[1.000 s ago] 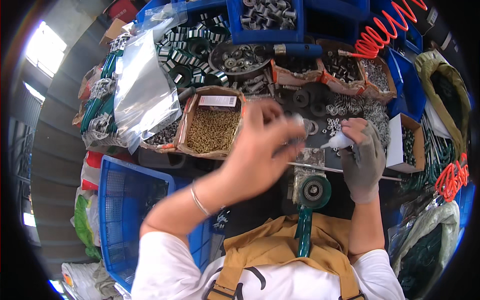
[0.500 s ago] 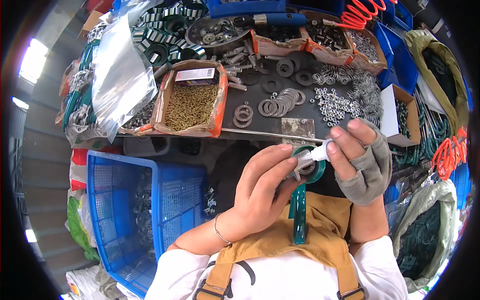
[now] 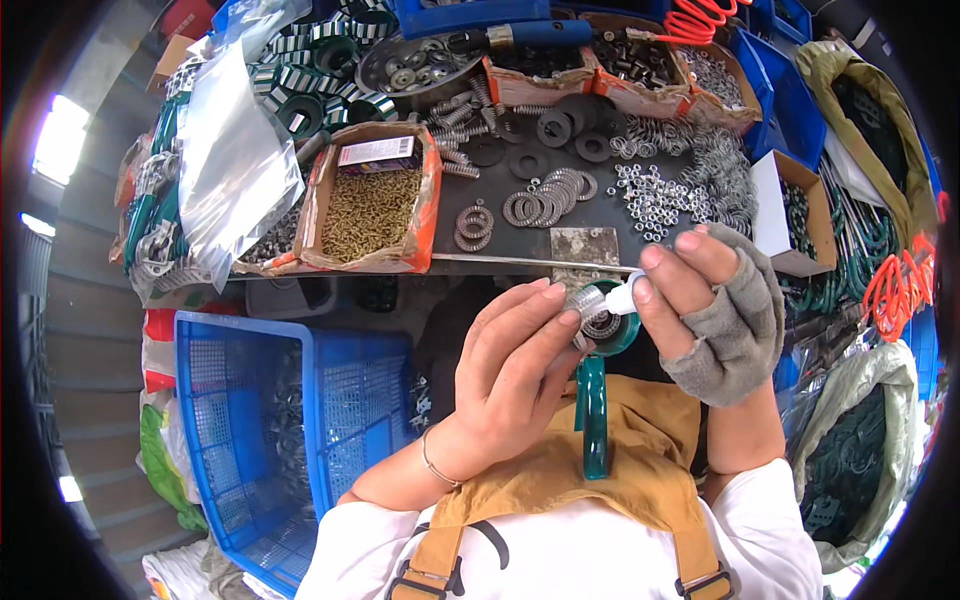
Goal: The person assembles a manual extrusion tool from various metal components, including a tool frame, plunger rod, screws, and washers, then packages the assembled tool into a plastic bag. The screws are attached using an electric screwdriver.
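1. My bare left hand [image 3: 508, 365] pinches a small silvery piece [image 3: 583, 301] between thumb and fingers, just off the table's front edge on my side.
2. My right hand [image 3: 722, 315], in a grey fingerless glove, is closed around a white bottle [image 3: 622, 297], its tip pointing at the silvery piece; I cannot tell whether they touch. My hands are near each other but apart.
3. Beneath them is the round end of a green part [image 3: 593, 420], its handle running down over my brown apron [image 3: 640, 430].
4. Beyond my fingers, a metal plate [image 3: 585, 246] sits at the front edge of the table [image 3: 512, 246].
5. Behind that edge, flat rings [image 3: 545, 200] lie left of a spread of nuts [image 3: 655, 200], with a bare dark strip between them.
6. A box of brass screws [image 3: 370, 210] reaches the front edge on the left; a white carton [image 3: 785, 220] stands at the right end.
7. Below the table's left part, a blue crate [image 3: 318, 420] leaves a gap beside my left forearm.
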Tool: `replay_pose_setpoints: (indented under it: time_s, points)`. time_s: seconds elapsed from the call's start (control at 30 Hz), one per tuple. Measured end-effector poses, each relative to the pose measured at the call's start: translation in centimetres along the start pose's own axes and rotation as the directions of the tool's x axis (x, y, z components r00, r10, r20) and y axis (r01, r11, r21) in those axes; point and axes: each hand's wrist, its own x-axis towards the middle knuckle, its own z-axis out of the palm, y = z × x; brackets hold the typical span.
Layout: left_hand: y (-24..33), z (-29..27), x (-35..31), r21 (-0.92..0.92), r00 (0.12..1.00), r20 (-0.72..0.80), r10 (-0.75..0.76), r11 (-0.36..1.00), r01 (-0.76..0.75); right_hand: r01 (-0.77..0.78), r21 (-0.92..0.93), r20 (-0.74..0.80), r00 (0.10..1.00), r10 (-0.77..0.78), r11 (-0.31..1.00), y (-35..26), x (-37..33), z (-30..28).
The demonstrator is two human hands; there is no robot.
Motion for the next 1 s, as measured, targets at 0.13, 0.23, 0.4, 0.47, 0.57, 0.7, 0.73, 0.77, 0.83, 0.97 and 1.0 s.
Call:
replay_pose_setpoints:
  time_s: [0.13,0.23,0.4,0.47,0.57,0.7,0.73,0.77,0.83,0.97,1.0]
  points:
    - [0.4,-0.3,0.2,0.014,0.999,0.038,-0.012,1.0,0.012,-0.009,-0.039,-0.025,1.0,0.008,0.999,0.6,-0.4,0.0]
    - [1.0,-0.5,0.3,-0.08,0.978,0.067,-0.196,0.976,0.201,0.005,-0.035,-0.038,0.999,-0.007,0.999,0.5,-0.4,-0.1]
    - [0.6,-0.6,-0.2,-0.715,0.598,0.433,-0.675,0.146,0.684,0.034,0.014,-0.004,0.999,-0.034,0.999,-0.1,0.1,-0.3]
    - [0.0,-0.4,-0.5,-0.728,0.587,0.483,-0.65,0.074,0.681,-0.001,0.006,-0.009,1.0,0.001,1.0,-0.1,0.0,-0.5]
    - [0.0,-0.6,-0.3,-0.718,0.532,0.582,-0.614,-0.082,0.691,-0.032,0.022,-0.011,0.999,0.032,0.999,-0.1,0.3,-1.0]
    - [0.0,-0.6,-0.3,-0.702,0.473,0.644,-0.602,-0.219,0.677,-0.028,0.045,-0.005,1.0,0.028,0.999,-0.1,0.3,-1.0]
    - [-0.1,-0.5,-0.3,-0.694,0.453,0.657,-0.602,-0.248,0.676,-0.029,0.042,-0.003,1.0,0.029,0.999,-0.1,0.3,-1.0]
    - [-0.1,-0.4,-0.3,-0.693,0.454,0.659,-0.6,-0.25,0.676,-0.03,0.035,-0.007,1.0,0.031,0.999,0.0,0.3,-1.0]
    - [-0.1,-0.5,-0.4,-0.694,0.453,0.668,-0.59,-0.275,0.665,-0.03,0.026,-0.013,0.999,0.031,0.999,-0.1,0.4,-1.1]
    - [-0.4,-0.7,-0.5,-0.709,0.457,0.655,-0.602,-0.28,0.647,-0.088,0.076,0.002,0.996,0.088,0.993,0.5,0.4,0.2]
    - [-0.6,-0.7,-0.6,-0.713,0.453,0.655,-0.605,-0.296,0.636,-0.136,0.11,0.003,0.991,0.137,0.985,0.9,0.4,1.2]
